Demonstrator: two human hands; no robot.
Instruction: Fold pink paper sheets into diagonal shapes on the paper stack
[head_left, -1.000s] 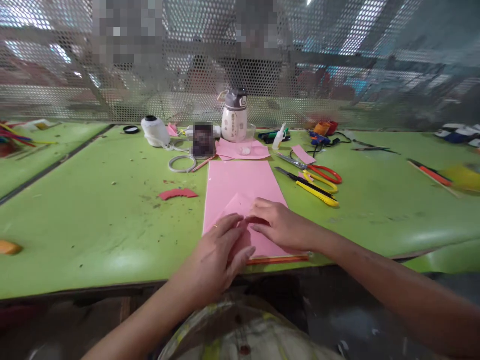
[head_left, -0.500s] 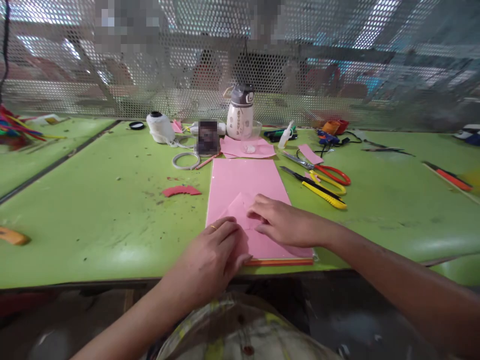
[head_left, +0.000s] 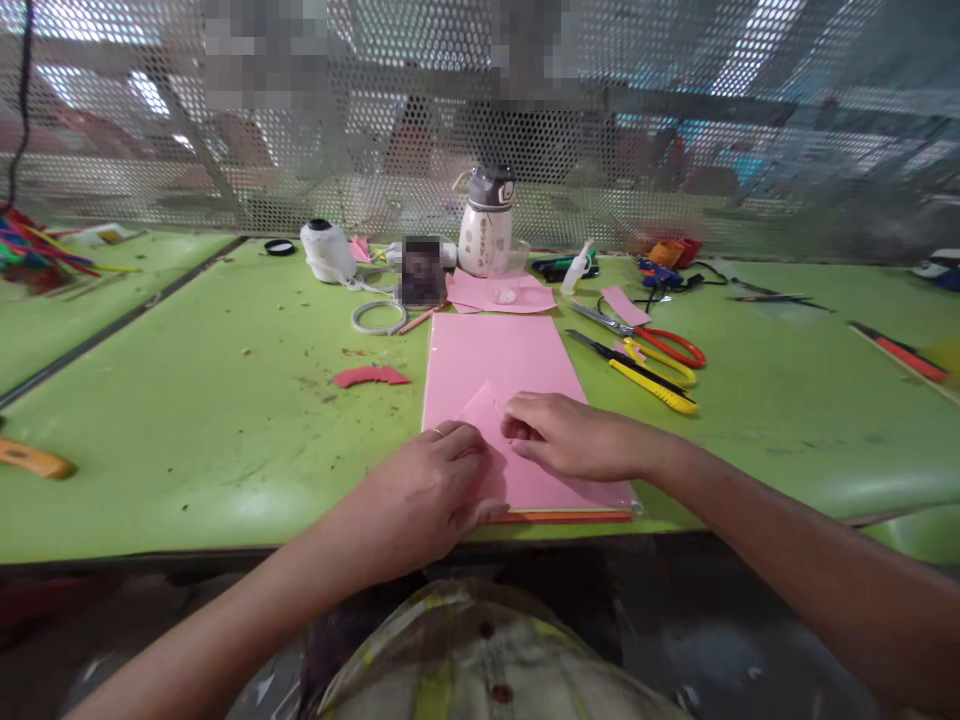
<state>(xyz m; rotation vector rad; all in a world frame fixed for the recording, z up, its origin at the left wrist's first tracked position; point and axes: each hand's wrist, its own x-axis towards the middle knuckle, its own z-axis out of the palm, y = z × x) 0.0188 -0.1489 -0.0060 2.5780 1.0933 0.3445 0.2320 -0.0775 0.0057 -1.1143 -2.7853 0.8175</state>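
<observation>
A pink paper stack (head_left: 495, 345) lies near the table's front edge, with orange layers showing at its lower edge. On top of it is a smaller piece of pink paper (head_left: 482, 400) with a pointed corner facing away from me. My left hand (head_left: 442, 480) holds this piece down against the stack, fingers bent together and thumb at the stack's front edge. Just right of the piece, my right hand (head_left: 551, 432) rests on the stack with curled, closed fingers. What lies between those fingertips is hidden.
Right of the stack lie a yellow utility knife (head_left: 652, 388) and scissors (head_left: 667, 350). A bottle (head_left: 484, 230), glue bottle (head_left: 577, 268) and thread spool (head_left: 328, 252) stand behind. A tape ring (head_left: 379, 318) and red paper scrap (head_left: 371, 375) lie left. Perforated metal (head_left: 420, 130) closes off the back.
The whole view has shifted slightly. My right hand's fingers are curled a little tighter beside the small pink piece. My left hand stays on it.
</observation>
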